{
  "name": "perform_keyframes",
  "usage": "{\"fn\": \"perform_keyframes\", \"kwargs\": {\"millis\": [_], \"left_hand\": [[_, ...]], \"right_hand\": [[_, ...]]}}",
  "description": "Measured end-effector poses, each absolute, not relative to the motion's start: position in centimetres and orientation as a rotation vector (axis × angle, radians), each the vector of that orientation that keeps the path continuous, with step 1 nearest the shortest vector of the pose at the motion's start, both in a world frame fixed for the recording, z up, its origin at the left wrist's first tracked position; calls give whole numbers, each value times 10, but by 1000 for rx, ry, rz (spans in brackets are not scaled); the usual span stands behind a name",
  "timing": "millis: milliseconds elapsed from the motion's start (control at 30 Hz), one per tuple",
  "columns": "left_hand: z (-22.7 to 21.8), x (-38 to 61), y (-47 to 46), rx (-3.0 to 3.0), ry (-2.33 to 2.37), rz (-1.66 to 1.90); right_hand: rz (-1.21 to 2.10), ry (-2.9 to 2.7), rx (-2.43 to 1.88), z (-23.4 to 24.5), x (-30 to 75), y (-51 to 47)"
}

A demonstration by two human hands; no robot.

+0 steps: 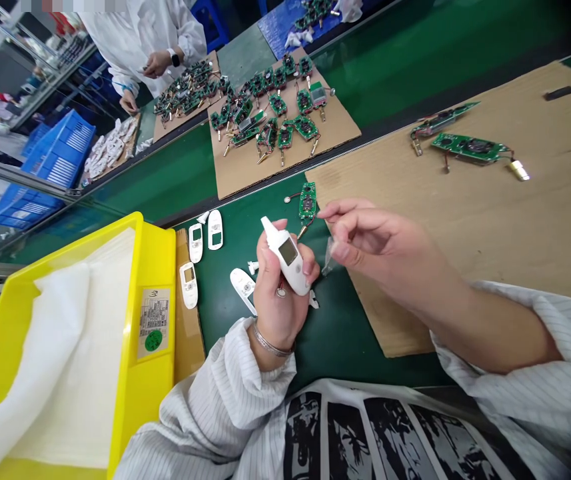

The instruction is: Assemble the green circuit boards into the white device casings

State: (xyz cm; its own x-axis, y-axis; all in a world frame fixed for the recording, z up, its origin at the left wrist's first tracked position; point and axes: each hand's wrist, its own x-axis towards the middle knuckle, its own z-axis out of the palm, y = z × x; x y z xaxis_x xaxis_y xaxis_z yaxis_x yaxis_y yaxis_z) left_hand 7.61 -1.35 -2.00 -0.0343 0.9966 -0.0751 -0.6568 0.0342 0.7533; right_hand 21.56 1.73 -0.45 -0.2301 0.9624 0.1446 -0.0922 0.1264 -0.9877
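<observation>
My left hand (281, 313) is wrapped round a white ear thermometer (292, 268), its narrow tip pointing up and left and its small grey screen facing me. Just to the right, my right hand (365, 240) is closed in a pinch, with a small piece of clear plastic film (330, 257) hanging at the thumb tip. Beyond the thermometer a green circuit board (308, 200) with wires lies on the green table. A white casing half (244, 290) lies left of my left hand, and small white parts are partly hidden behind that hand.
A yellow bin (130, 333) with white lining stands at the left. White casings (189, 285) lie beside it. Cardboard (415, 267) covers the right side, bearing circuit boards (470, 147). More boards fill a cardboard sheet (235, 177) across the bench. A co-worker's hand (157, 64) is beyond.
</observation>
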Motion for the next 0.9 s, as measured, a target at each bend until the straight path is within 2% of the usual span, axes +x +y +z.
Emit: {"fn": "perform_keyframes", "kwargs": {"millis": [67,167,900], "left_hand": [[-21,78,-15,585,719,1418],[-22,82,-19,578,698,1357],[-19,83,-23,584,618,1264]], "right_hand": [[1467,-1390,-868,-6,214,17],[1531,-1381,-898,-10,210,14],[1273,-1496,-1041,-10,211,12]]}}
